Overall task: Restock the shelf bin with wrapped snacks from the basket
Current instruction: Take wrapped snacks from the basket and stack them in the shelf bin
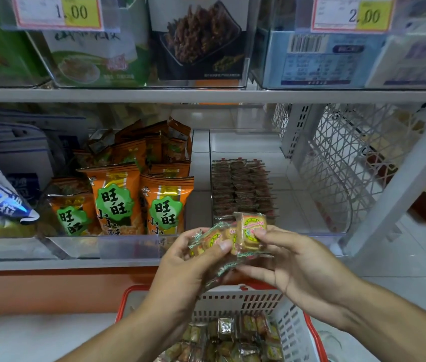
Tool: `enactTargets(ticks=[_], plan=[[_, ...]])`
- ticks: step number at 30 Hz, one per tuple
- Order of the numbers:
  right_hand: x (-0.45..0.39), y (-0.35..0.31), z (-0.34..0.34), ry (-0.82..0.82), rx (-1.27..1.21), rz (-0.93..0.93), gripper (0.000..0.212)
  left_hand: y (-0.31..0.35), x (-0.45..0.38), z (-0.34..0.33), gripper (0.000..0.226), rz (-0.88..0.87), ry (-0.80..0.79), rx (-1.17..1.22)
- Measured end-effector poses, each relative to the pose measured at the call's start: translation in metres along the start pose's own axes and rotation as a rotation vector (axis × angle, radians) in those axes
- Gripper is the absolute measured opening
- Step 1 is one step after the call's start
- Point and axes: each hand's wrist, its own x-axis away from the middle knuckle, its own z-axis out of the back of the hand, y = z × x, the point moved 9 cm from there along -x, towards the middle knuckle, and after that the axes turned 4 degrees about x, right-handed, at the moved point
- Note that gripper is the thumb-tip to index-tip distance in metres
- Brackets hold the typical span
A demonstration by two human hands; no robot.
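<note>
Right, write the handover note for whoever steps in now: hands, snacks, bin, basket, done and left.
Left hand: grips a bunch of wrapped snacks.
Right hand: pinches the same bunch, one snack upright at its fingers.
Shelf bin: clear, holds rows of stacked snacks at its left side, with bare room at its right.
Basket: on the floor below, with many snacks inside.
Done: a handful lifted.
Left: place it in the bin, then repeat.

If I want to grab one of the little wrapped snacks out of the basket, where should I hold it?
Probably come straight down from above: the basket is open on top and its slotted walls block the sides. The wrapped snacks lie flat and packed together, so pinch a crinkly wrapper edge, or take the two opposite sides of the top square. That grip should lift it without digging between neighbours.
</note>
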Motion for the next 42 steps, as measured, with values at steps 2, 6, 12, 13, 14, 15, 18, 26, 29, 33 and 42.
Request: enactTargets(ticks=[2, 6, 12, 13, 14, 15, 18, 26, 29, 33, 42], plan=[[0.000, -0.002, -0.001, -0.022, 0.010, -0.002, 0.040, 0.001, -0.001, -0.001, 0.065, -0.002, 0.000, 0.004], [0.005, -0.008, -0.004, -0.077, 0.095, -0.039, 0.032, 0.003, 0.000, -0.006, 0.069, 0.018, -0.036, 0.022], [0.007, -0.012, 0.001, -0.106, 0.302, -0.124, 0.028, 0.000, 0.003, -0.008, 0.071, 0.037, -0.052, -0.014], [0.006, -0.012, 0.003, -0.102, 0.335, -0.136, 0.034, 0.001, 0.003, -0.007, 0.070, 0.033, -0.050, -0.030], [0.006, -0.012, 0.006, -0.091, 0.365, -0.144, 0.040, 0.001, 0.002, -0.007, 0.069, 0.028, -0.048, -0.045], [0.006, -0.012, 0.009, -0.081, 0.392, -0.148, 0.047, 0.002, 0.002, -0.007, 0.067, 0.024, -0.047, -0.062], [0.008, -0.011, 0.007, -0.135, 0.472, -0.164, 0.065, 0.002, 0.003, -0.008, 0.061, 0.018, -0.050, -0.117], [0.009, -0.038, 0.016, -0.111, 0.532, -0.076, 0.041, 0.000, -0.001, -0.008, 0.040, 0.013, -0.047, -0.109], [0.007, -0.050, 0.023, -0.092, 0.617, -0.029, 0.049, 0.001, -0.002, -0.008, 0.048, 0.003, -0.045, -0.102], [0.003, -0.059, 0.034, -0.079, 0.615, -0.023, 0.055, 0.002, -0.003, -0.011, 0.055, -0.002, -0.055, -0.103], [-0.022, -0.128, 0.077, 0.445, 1.697, 0.267, 0.037, -0.008, -0.005, -0.016, 0.041, 0.030, -0.087, -0.129]])
